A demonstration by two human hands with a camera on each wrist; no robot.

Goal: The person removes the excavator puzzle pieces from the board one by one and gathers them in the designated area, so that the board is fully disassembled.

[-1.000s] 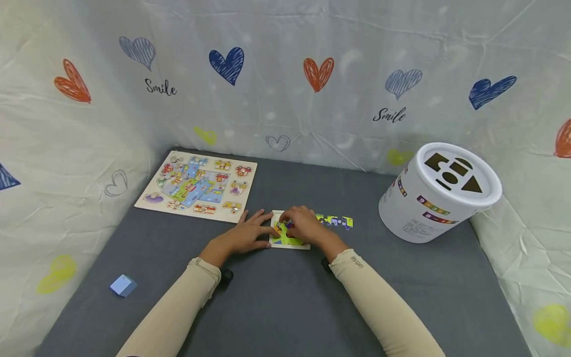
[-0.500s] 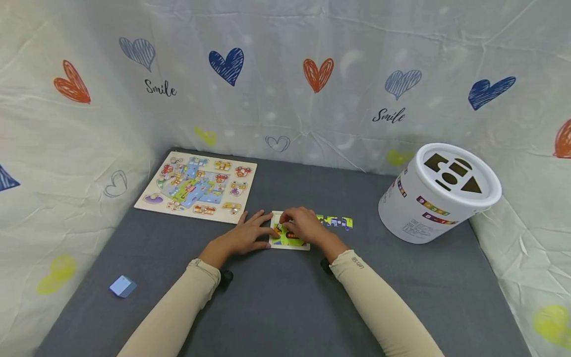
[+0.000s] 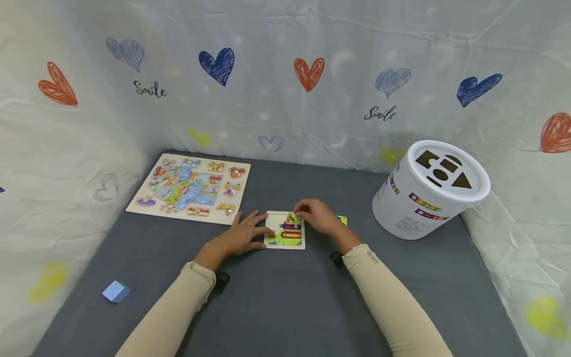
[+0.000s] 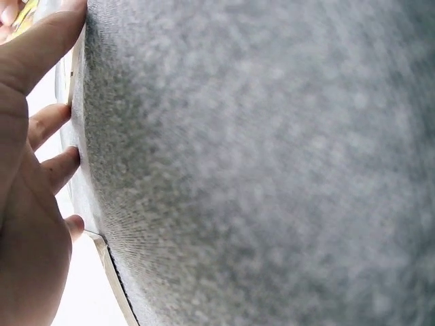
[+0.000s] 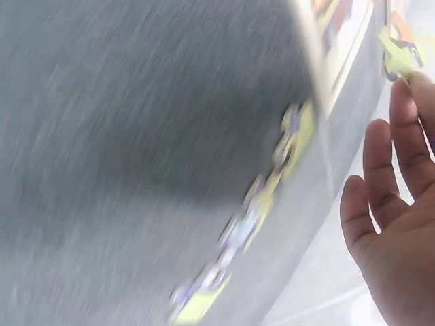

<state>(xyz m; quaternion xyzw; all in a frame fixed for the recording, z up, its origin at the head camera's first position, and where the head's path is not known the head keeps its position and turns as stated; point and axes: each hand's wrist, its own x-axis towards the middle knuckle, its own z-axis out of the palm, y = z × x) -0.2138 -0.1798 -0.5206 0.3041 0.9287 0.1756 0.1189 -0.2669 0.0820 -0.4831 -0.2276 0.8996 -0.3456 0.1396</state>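
A small wooden jigsaw tray (image 3: pixel 274 219) lies in front of me, with yellow-green pieces showing a purple and red vehicle filling its lower right; bare wood shows along its top and left. My left hand (image 3: pixel 238 236) rests at the tray's left edge with fingers spread, one finger reaching over the pieces. In the left wrist view, its thumb (image 4: pixel 47 47) lies along the tray's side. My right hand (image 3: pixel 318 217) pinches a yellow-green jigsaw piece (image 5: pixel 401 58) between thumb and forefinger, over the tray's upper right corner.
Loose jigsaw pieces (image 5: pixel 248 221) lie in a row right of the tray, mostly hidden behind my right hand in the head view. A larger wooden vehicle puzzle board (image 3: pixel 207 213) lies back left, a blue block (image 3: pixel 116 292) front left. A white shape-sorter bucket (image 3: pixel 401 208) stands right.
My right hand has moved right and lifted off the tray's middle with a piece between its fingertips, uncovering the vehicle picture. My left hand keeps its place; the head view has shifted slightly.
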